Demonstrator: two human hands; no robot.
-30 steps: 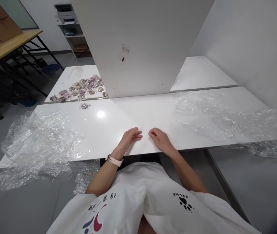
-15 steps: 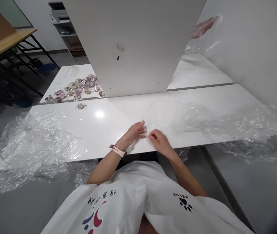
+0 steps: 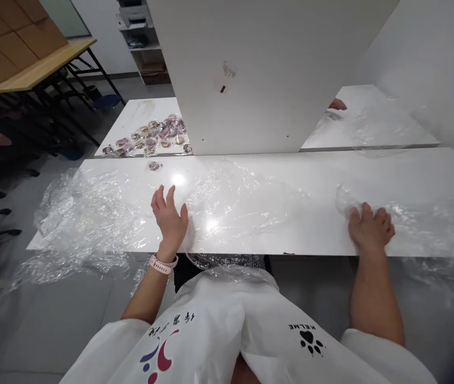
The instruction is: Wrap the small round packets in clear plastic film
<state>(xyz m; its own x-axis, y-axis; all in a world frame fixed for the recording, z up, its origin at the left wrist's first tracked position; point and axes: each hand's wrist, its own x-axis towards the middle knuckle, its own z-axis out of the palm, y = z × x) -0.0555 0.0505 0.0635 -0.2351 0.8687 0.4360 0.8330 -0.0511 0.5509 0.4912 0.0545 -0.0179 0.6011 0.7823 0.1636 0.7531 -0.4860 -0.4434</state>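
Note:
A thin clear plastic sheet or bag [image 3: 246, 200] lies in the middle of the white table and hangs over its front edge. My left hand [image 3: 169, 218], with a pink band on its wrist, is open at the sheet's left side, fingers spread. My right hand [image 3: 371, 228] is far to the right, fingers bent but apart, at the edge of a heap of clear plastic [image 3: 422, 224]. Whether its fingertips touch the plastic cannot be made out. Another heap of crumpled clear plastic [image 3: 86, 218] covers the table's left end.
A small wrapped item [image 3: 154, 166] lies near the back edge. Several more wrapped pieces [image 3: 158, 133] are on the adjoining table [image 3: 142, 109]. A grey panel [image 3: 259, 80] rises behind my table. Past it, another person's hand [image 3: 337, 104] handles clear plastic.
My hands were close together at the middle and are now wide apart, the left further left and the right further right. The clear sheet now lies spread between them. The view has shifted.

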